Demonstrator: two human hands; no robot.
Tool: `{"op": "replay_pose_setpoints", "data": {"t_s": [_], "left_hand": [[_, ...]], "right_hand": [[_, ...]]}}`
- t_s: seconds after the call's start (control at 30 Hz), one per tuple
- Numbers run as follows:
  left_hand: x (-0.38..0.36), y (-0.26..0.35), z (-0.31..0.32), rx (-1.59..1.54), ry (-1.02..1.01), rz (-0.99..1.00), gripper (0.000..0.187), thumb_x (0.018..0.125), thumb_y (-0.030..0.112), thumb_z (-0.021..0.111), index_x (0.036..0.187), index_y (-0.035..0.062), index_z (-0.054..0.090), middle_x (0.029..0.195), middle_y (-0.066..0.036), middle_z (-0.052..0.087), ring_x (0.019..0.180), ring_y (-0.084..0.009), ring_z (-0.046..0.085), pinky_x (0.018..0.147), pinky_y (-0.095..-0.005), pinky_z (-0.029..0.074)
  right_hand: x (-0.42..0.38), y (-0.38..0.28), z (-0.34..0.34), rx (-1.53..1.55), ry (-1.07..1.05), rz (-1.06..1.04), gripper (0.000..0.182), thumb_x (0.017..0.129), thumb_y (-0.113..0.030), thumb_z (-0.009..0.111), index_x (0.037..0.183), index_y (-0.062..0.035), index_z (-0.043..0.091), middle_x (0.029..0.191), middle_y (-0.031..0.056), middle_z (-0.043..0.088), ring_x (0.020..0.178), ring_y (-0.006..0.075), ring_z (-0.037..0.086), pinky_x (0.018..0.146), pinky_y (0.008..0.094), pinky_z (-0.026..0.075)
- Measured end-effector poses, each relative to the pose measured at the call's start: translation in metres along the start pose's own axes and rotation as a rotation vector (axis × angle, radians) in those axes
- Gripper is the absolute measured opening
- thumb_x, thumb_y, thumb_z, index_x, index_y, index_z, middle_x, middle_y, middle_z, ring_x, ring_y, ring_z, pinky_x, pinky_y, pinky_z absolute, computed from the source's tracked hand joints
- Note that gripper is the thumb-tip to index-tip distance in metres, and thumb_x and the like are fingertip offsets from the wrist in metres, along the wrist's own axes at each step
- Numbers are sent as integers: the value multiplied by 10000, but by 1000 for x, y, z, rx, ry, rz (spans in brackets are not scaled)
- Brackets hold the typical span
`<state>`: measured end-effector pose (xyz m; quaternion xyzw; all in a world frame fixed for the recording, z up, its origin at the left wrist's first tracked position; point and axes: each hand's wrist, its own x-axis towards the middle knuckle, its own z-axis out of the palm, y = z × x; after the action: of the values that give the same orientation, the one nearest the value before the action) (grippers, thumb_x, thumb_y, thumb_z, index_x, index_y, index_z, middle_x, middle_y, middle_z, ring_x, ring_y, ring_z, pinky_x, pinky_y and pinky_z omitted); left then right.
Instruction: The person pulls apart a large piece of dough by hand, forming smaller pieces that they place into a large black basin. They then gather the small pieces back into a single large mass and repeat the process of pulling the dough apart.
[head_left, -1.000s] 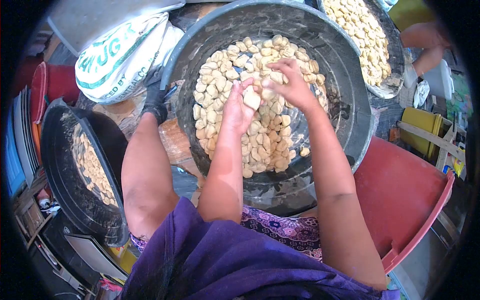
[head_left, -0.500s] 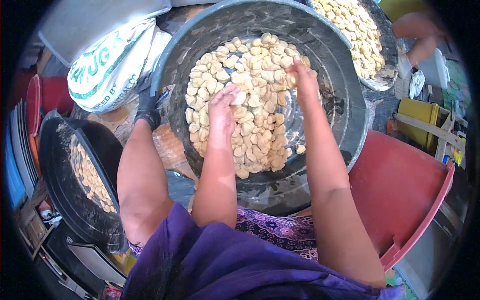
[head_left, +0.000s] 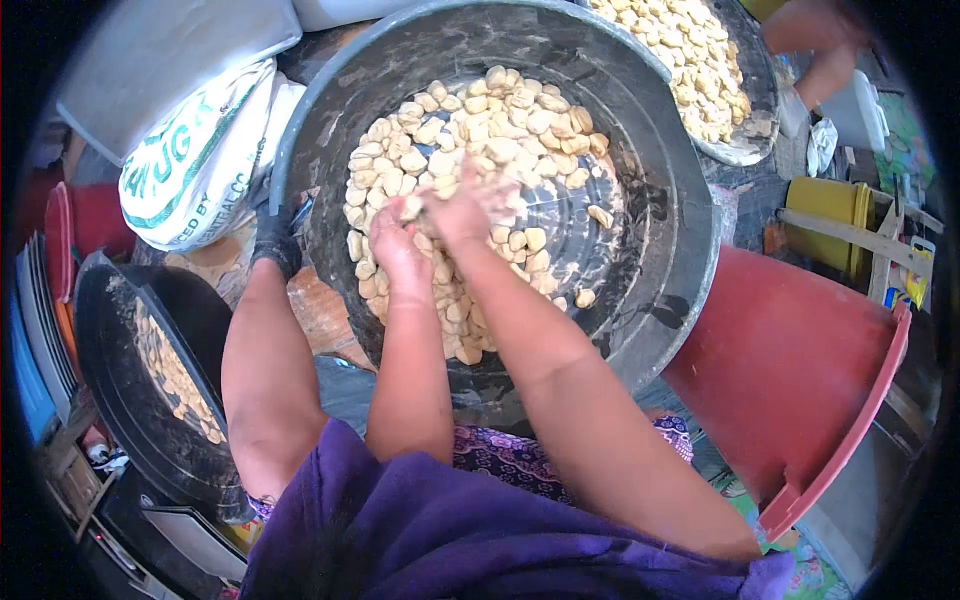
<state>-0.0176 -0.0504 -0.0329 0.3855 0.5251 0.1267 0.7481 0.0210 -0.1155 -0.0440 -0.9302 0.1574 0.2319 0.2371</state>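
Observation:
A wide black round tub (head_left: 650, 170) holds a spread of pale yellow, flattened round pieces (head_left: 400, 160) that look like small biscuits or dough pieces. Over the left part of the spread, my left hand (head_left: 402, 250) is closed, with one pale piece (head_left: 410, 207) at its fingertips. My right hand (head_left: 465, 212) is right beside it, above the middle of the pieces. Motion smears its fingers, so whether they hold anything does not show. A few loose pieces (head_left: 585, 298) lie apart on the tub's right floor.
A white printed sack (head_left: 200, 165) stands at the left, above another black tub (head_left: 110, 340) with similar pieces. Farther off at the top right is a tray of pieces (head_left: 690, 60), near another person's arm (head_left: 825, 60). A red plastic tub (head_left: 790, 370) sits at my right.
My right hand has swung left from the tub's right side to beside my left hand. More of the tub's bare floor shows on the right. The view has shifted slightly.

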Motion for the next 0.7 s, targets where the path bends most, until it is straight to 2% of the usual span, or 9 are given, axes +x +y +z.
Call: {"op": "replay_pose_setpoints", "data": {"t_s": [0.07,0.13,0.2,0.3,0.37,0.43,0.5,0.57,0.7], "left_hand": [[-4,2,1,-89,48,13,330,900,233,431,1128,10,515,1090,-89,561,1070,-177,475,913,-339,332],[2,2,-5,-188,61,75,318,886,181,468,1114,-37,508,1093,-103,539,1047,-197,470,953,-343,335],[2,-7,-7,-89,19,100,303,873,160,490,1089,-50,519,1087,-104,542,1046,-197,473,944,-326,344],[16,-16,-15,45,-64,155,234,844,117,541,992,-62,566,990,-91,570,961,-172,502,892,-281,368],[12,-14,-13,219,-81,250,196,847,111,539,938,-58,580,882,-71,582,853,-138,507,818,-251,385],[11,-12,-2,260,-43,317,178,850,104,540,905,-60,577,821,-54,575,773,-119,491,751,-240,394],[7,-5,11,380,-134,482,185,854,110,542,892,-68,575,823,-52,573,762,-121,493,737,-248,406],[22,-5,25,368,-189,477,193,854,115,547,915,-65,583,851,-59,590,777,-133,516,753,-255,414],[38,10,60,466,-435,356,239,860,120,529,1024,-45,584,962,-99,614,860,-160,553,785,-268,419]], "right_hand": [[-17,6,0,-61,-42,-225,751,757,-522,534,1381,-190,281,1418,292,120,1324,449,58,1014,637,41],[-17,26,-7,-475,-244,-938,723,708,-519,575,1344,-252,355,1433,159,223,1328,388,142,1027,628,47],[25,55,-34,-350,-322,-1014,700,730,-540,556,1342,-265,354,1415,73,299,1320,382,195,1059,579,-9],[73,73,-82,-548,-61,-629,750,718,-557,578,1370,-354,269,1462,71,201,1357,277,136,1054,585,35],[80,63,-94,-518,147,-268,827,740,-557,577,1407,-321,149,1488,102,40,1355,360,18,992,671,6],[95,69,-66,-17,341,-43,800,749,-565,543,1408,-300,174,1483,134,45,1345,401,-17,998,664,31],[67,64,-25,-214,210,-142,789,742,-571,537,1398,-255,235,1473,161,74,1330,441,1,1000,657,78],[1,49,-54,-567,-269,-519,739,770,-541,505,1394,-252,235,1463,148,139,1333,433,20,1002,659,92],[-6,80,-98,-356,-517,-987,629,758,-494,545,1302,-212,405,1346,165,344,1238,396,308,998,514,296]]}}
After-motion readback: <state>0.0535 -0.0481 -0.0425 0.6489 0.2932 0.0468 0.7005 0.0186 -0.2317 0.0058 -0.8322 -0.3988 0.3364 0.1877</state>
